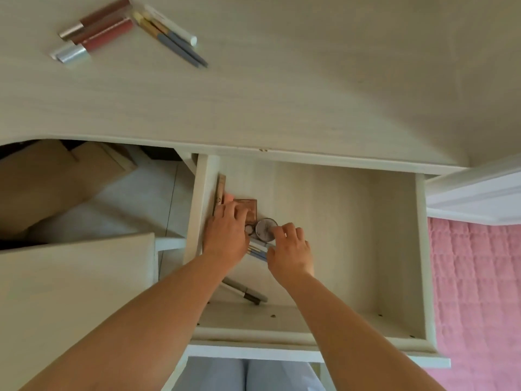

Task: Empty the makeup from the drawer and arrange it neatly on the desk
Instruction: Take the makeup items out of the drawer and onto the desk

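The drawer (394,249) is pulled open below the desk (282,94). In its left part lie a brown palette (251,206), a round clear compact (266,229), several thin pencils (258,251) and a grey pen (246,293). My left hand (225,235) reaches down over the brown palette, fingers curled at its edge. My right hand (290,251) pinches the round compact at its right rim. On the desk's far left lie three lip glosses (93,32) side by side and a group of liner pencils (172,35).
A chair (70,292) stands at the left beside the drawer. A pink quilted bed cover (479,292) lies at the right. Brown cardboard (56,176) sits under the desk. The drawer's right half holds nothing.
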